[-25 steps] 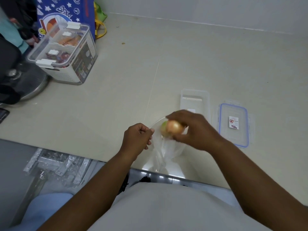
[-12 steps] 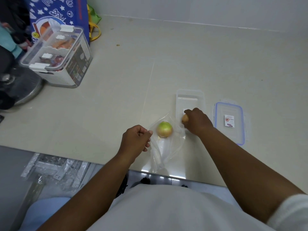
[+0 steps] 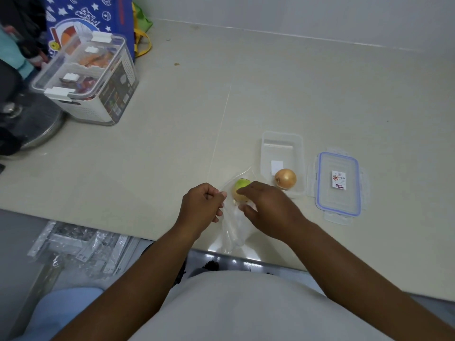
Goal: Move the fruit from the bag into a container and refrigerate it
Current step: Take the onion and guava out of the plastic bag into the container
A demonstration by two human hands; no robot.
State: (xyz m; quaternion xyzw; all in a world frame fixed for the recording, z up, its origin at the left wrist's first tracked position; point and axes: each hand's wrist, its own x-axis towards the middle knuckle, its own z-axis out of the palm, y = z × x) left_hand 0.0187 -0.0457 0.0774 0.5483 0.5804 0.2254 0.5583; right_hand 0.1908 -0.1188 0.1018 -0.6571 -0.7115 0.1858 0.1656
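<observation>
Clear bag point(image 3: 234, 225) at the counter's edge: left fingers point(image 3: 216, 193) pinch it, right fingers point(image 3: 246, 190) spread over green fruit point(image 3: 240, 186).

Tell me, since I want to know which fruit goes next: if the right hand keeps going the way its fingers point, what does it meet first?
Most likely the green fruit in the clear bag; the right hand reaches up-left, fingertips already at it. Contact is unclear from this single view.
</observation>
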